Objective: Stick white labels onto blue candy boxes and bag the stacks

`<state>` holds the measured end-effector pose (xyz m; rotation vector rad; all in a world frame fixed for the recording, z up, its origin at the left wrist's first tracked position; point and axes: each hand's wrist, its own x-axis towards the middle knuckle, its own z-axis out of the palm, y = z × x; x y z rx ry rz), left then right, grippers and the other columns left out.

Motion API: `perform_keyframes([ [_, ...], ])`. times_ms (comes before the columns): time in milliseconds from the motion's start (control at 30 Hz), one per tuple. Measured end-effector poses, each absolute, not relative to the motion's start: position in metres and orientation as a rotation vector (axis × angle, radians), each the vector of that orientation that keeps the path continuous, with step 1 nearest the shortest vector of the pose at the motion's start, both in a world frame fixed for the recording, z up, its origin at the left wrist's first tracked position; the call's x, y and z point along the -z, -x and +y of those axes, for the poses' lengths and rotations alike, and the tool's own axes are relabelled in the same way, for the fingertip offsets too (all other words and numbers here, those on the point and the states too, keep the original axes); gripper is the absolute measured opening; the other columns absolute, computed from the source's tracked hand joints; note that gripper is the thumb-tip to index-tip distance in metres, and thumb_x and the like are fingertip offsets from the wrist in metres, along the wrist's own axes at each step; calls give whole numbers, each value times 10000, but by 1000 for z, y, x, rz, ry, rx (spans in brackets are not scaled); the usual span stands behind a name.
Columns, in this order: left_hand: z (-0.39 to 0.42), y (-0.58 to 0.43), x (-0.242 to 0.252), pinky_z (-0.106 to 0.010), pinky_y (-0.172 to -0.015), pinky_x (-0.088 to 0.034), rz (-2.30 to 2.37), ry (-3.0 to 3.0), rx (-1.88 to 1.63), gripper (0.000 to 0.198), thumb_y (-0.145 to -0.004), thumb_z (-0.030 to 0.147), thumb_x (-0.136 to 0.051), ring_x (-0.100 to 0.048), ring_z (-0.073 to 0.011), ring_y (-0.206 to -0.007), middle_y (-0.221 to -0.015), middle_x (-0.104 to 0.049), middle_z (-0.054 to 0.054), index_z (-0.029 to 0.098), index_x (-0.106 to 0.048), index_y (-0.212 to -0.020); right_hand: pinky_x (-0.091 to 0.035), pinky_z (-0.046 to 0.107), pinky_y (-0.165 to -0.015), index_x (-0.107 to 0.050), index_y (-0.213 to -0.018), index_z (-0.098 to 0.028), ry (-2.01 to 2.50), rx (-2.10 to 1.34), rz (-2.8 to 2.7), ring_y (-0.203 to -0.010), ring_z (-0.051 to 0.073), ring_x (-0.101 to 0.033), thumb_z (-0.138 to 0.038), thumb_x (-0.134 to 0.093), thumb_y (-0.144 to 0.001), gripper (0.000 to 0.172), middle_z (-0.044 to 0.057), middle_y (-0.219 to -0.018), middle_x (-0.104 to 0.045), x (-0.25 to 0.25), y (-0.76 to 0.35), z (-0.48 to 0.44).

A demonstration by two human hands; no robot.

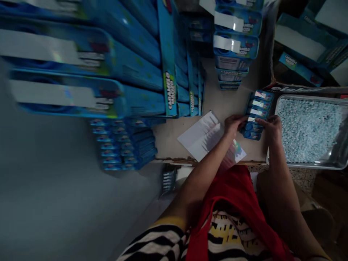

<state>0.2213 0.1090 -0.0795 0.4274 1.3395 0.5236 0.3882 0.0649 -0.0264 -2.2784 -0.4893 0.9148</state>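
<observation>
A column of small blue candy boxes (pixel 250 135) stands on the table in front of me. Several of them have a shiny whitish seal sticker across the face, while the nearest two show bare blue fronts. My left hand (pixel 233 124) is at the column's left side, its fingertips pinched at one end of a shiny sticker (pixel 252 119). At the other end of that sticker, my right hand (pixel 272 127) has its thumb and fingers closed. The fingertips are small and dim here. Left of the boxes lies a sheet of shiny stickers (pixel 199 136), partly under my left forearm.
A metal tray (pixel 312 166) of pale blue pellets is right of my right hand, below an open carton (pixel 273 54) of blue boxes. Tall stacks of blue candy boxes (pixel 141 98) rise at left; another stack (pixel 236 45) stands behind. The table's worn front edge (pixel 176 161) is near my body.
</observation>
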Motion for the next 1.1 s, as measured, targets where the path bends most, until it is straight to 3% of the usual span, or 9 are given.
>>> perform_keyframes([
  [133,100,-137,74,-365,-935,-538,1789,-969,-628,337,-792,326,-845,-702,-245,-1021,-1047,-739,-81,201,-692,-1065,-385,297,-584,-559,-914,-231,2144,-1096,-386,-625,138,-505,-558,-959,-475,678,-59,-741,-574,22,-392,62],
  [233,105,-60,81,-478,-1076,-457,2115,-1371,-395,463,-767,360,-876,-592,-389,-1275,-1302,-679,-198,186,-694,-1155,-436,318,-648,-598,-1028,-224,2181,-705,-558,-679,157,-547,-632,-883,-669,614,-36,-801,-591,8,-375,44],
  [300,112,-28,92,-496,-1077,-444,2080,-1474,-254,448,-753,353,-884,-584,-416,-1267,-1291,-683,-212,178,-715,-1129,-454,326,-672,-611,-1049,-229,2175,-491,-750,-685,166,-551,-621,-810,-817,497,-34,-793,-582,-1,-347,30],
  [467,120,-14,106,-390,-961,-495,1856,-1463,-256,84,-841,281,-762,-682,-286,-987,-980,-736,-108,204,-730,-848,-530,403,-833,-737,-1010,-228,1935,-699,-1583,-878,243,-649,-390,-582,-1062,230,78,-943,-731,7,-254,24],
  [567,115,-16,97,-358,-926,-498,1760,-1408,-349,66,-853,271,-720,-683,-253,-944,-977,-745,-92,207,-732,-840,-528,459,-990,-765,-1238,-210,1812,-777,-1941,-1072,286,-643,-210,-462,-1084,340,140,-1214,-750,29,-214,48],
  [667,113,-14,82,-348,-910,-500,1663,-1386,-391,73,-851,269,-701,-677,-243,-917,-952,-749,-84,202,-730,-838,-475,478,-1121,-676,-1449,-198,1715,-836,-2193,-1269,313,-563,-133,-410,-1077,463,152,-1454,-660,48,-195,76],
  [800,118,-12,69,-332,-912,-497,1622,-1350,-414,67,-823,272,-704,-662,-233,-914,-921,-753,-51,209,-722,-832,-467,483,-1111,-634,-1512,-251,1723,-847,-2362,-1307,333,-524,-188,-415,-1098,472,124,-1519,-624,56,-188,92],
  [1000,116,-9,72,-270,-712,-443,1544,-1090,-411,126,-774,323,-700,-585,-176,-724,-724,-666,9,203,-691,-738,-410,511,-1173,-505,-1624,-244,1657,-776,-2440,-1448,341,-475,-138,-427,-1071,569,107,-1709,-456,61,-196,64],
  [1100,113,-4,74,-255,-681,-426,1518,-1047,-423,126,-755,325,-690,-579,-167,-720,-721,-658,18,200,-697,-740,-380,516,-1195,-492,-1628,-235,1598,-772,-2463,-1510,340,-426,-123,-440,-1062,580,87,-1716,-452,65,-204,45],
])
